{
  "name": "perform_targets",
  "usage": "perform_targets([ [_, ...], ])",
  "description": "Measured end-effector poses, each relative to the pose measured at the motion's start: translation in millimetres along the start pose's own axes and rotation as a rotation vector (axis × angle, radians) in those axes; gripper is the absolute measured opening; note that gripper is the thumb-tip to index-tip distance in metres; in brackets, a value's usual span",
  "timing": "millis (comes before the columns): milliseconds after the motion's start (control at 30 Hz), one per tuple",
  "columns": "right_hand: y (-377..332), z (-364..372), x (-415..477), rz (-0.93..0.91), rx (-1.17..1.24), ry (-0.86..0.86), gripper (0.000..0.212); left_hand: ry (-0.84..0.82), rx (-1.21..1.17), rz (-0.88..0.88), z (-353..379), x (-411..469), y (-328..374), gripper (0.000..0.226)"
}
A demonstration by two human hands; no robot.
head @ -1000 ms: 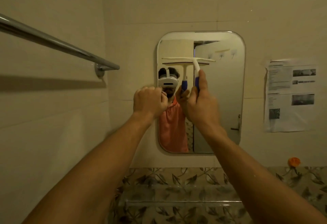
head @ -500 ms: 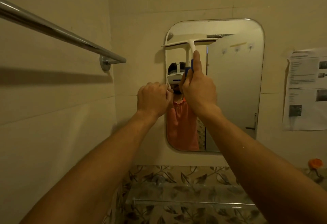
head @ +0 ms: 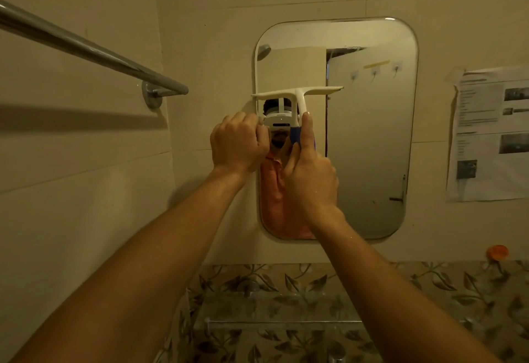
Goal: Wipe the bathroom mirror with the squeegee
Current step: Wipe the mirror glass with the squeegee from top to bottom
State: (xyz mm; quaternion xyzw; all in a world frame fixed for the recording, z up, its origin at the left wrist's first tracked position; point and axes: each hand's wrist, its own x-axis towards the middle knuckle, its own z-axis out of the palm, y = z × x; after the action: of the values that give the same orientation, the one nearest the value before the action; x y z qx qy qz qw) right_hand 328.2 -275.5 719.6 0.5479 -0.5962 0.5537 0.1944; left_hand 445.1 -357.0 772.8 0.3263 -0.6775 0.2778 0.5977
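Observation:
A rounded rectangular mirror (head: 372,139) hangs on the cream tiled wall. A white squeegee (head: 297,94) with a blue grip lies with its blade flat against the left half of the glass, a little above mid-height. My right hand (head: 310,176) is closed around the blue handle, thumb stretched up along it. My left hand (head: 237,145) is a closed fist at the mirror's left edge, just below the blade's left end; nothing shows in it. The glass reflects a person in an orange shirt.
A chrome towel rail (head: 94,54) runs along the left wall and ends close to the mirror. A printed paper sheet (head: 489,133) is stuck to the wall at right. Below are a glass shelf (head: 274,314), leaf-patterned tiles and an orange object (head: 497,251).
The squeegee went up to the mirror's top left, then came down the glass to about mid-height. My right hand moved with it; my left fist stayed at the mirror's left edge.

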Motion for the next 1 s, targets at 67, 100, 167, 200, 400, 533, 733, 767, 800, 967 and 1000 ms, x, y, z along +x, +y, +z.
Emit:
perform_targets([
  [67, 5.2, 2.0, -8.8, 0.021, -0.010, -0.001, 0.068, 0.025, -0.014, -0.026, 2.6, 4.5, 1.9, 0.020],
  [100, 7.5, 3.1, -13.4, 0.029, -0.015, -0.001, 0.067, 0.037, -0.008, -0.041, 4.6, 7.3, 3.2, 0.023],
  [167, 10.7, 4.1, -23.4, 0.042, -0.022, -0.015, 0.068, 0.054, 0.019, -0.065, 8.7, 13.9, 5.9, 0.026],
  [200, 12.0, 4.0, -28.7, 0.052, -0.028, -0.028, 0.069, 0.060, 0.029, -0.076, 10.0, 17.3, 8.0, 0.027],
  [400, 22.7, 6.3, -57.5, 0.108, -0.070, -0.062, 0.069, 0.081, 0.035, -0.071, 13.8, 26.1, 20.6, 0.028],
  [533, 34.6, 11.3, -83.0, 0.124, -0.030, -0.089, 0.070, 0.072, 0.053, -0.005, 20.1, 16.0, 21.0, 0.021],
  [733, 55.4, 21.6, -124.7, 0.139, -0.038, -0.115, 0.071, 0.018, 0.062, 0.062, 27.4, -6.9, 21.2, 0.020],
  [767, 58.6, 22.8, -129.9, 0.141, -0.050, -0.116, 0.071, 0.005, 0.068, 0.077, 28.5, -10.3, 21.8, 0.022],
  [800, 61.8, 24.1, -134.7, 0.143, -0.063, -0.118, 0.071, -0.014, 0.071, 0.093, 29.5, -13.3, 22.5, 0.025],
  [967, 72.3, 25.5, -156.9, 0.168, -0.127, -0.130, 0.072, -0.131, 0.069, 0.155, 31.5, -25.1, 26.0, 0.039],
  [1000, 73.7, 25.2, -161.3, 0.176, -0.137, -0.133, 0.071, -0.142, 0.068, 0.154, 31.4, -26.5, 27.2, 0.040],
])
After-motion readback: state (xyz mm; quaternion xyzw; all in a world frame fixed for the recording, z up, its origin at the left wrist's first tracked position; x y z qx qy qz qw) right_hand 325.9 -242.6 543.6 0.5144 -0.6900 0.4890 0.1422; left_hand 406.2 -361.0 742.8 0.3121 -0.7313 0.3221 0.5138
